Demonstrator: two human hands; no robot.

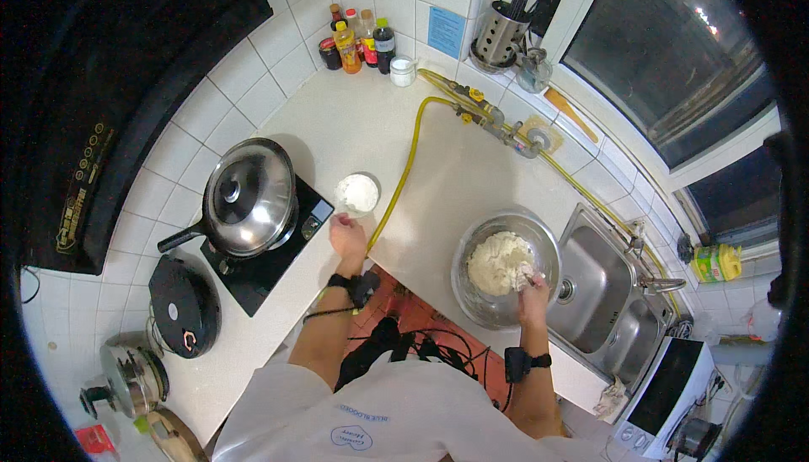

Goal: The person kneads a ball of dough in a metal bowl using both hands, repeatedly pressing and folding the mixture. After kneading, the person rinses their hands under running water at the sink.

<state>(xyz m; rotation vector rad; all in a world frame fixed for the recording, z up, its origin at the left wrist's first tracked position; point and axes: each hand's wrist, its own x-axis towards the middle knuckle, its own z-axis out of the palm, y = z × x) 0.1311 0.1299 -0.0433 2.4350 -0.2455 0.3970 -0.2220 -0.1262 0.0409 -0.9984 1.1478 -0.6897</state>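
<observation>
A round metal bowl (464,297) stands on the counter before me, holding a pale mass of floury dough (496,263). My right hand (535,294) is at the bowl's right inner side, its fingers at the dough's edge; some whitish dough shows at the fingertips. Whether it grips anything is unclear. To the left, my left hand (347,234) is just below a small bowl of white flour (357,193), its fingers near or at that bowl's rim; actual contact cannot be made out.
A lidded wok (249,199) sits on a black cooktop (265,285) at left, beside a black round appliance (183,307). A yellow gas hose (411,158) crosses the counter. The steel sink (594,259) adjoins the metal bowl. Sauce bottles (366,41) stand in the far corner.
</observation>
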